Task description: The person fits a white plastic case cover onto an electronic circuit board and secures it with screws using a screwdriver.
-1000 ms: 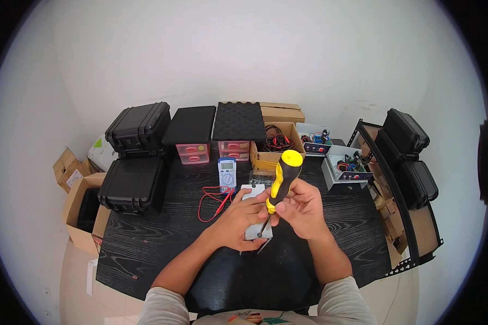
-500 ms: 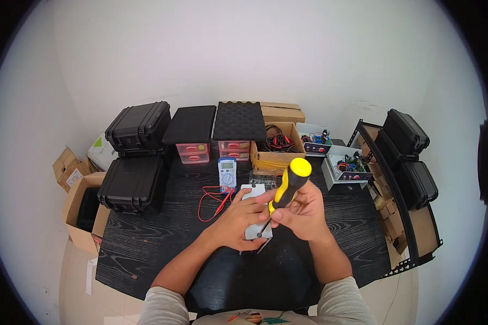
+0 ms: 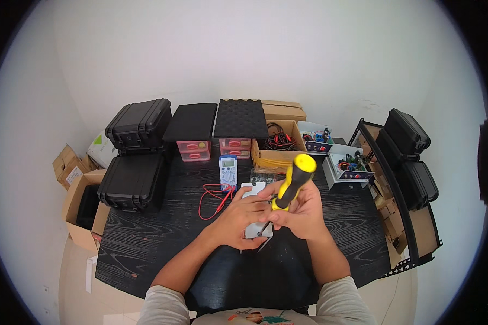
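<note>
In my right hand [image 3: 303, 212] is a yellow and black screwdriver [image 3: 293, 181], its handle tilted up and to the right. The shaft runs down to a dark screw [image 3: 259, 234] at the near end of a light grey metal box [image 3: 253, 190]. Across that box lies my left hand [image 3: 241, 221], fingers wrapped over its top and near edge, covering much of it. Just beyond the box stands a blue and white multimeter [image 3: 229, 172]. Red test leads [image 3: 201, 205] curl on the table to the left of my left hand.
Black hard cases [image 3: 131, 181] are stacked at the left. Foam-topped pink drawer units [image 3: 194, 150] stand at the back beside a cardboard box [image 3: 283, 157] of cables. Two open device housings [image 3: 348, 172] with circuit boards sit at the right, near a black metal shelf [image 3: 404, 197].
The screwdriver handle has shifted slightly right and my right-hand fingers have moved on it. My left hand stays on the box, and the tip remains at the screw.
</note>
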{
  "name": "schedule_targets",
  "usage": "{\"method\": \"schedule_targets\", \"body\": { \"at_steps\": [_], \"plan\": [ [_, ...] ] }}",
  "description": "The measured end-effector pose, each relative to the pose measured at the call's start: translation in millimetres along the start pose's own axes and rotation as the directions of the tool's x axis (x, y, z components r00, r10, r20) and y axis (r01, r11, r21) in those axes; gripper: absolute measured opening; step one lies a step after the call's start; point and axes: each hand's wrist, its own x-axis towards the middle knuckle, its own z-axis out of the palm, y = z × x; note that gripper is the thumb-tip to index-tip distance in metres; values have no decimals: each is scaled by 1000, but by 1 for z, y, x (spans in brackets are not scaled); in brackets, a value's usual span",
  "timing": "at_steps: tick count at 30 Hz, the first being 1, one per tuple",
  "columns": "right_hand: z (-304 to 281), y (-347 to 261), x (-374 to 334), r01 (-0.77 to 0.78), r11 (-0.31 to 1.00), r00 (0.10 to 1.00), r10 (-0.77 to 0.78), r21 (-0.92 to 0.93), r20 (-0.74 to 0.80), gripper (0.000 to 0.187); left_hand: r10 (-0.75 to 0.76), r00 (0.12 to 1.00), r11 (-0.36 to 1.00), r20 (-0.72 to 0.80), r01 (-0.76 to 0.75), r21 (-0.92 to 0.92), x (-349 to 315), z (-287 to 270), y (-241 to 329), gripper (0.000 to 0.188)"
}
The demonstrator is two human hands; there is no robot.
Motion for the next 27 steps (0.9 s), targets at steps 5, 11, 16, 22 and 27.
{"method": "schedule_targets", "body": {
  "at_steps": [5,11,16,22,27],
  "plan": [
    [0,11,2,87,993,996,-87,73,-4,55,40,998,999,-40,-40,3,-1,3,-3,43],
    [-4,-3,-2,-152,986,988,152,71,1,56,8,998,1000,-56,-9,-20,-3,3,-3,47],
    [9,-2,1,90,987,996,-88,-136,26,42,29,999,1000,-39,-29,-6,0,1,-1,46],
    [-12,4,-3,-68,994,997,66,80,30,47,12,1000,1000,3,-12,-23,-3,4,-6,51],
    [0,-4,-2,-76,997,997,76,18,-25,49,31,999,999,-17,-30,9,-2,3,-4,53]
  ]
}}
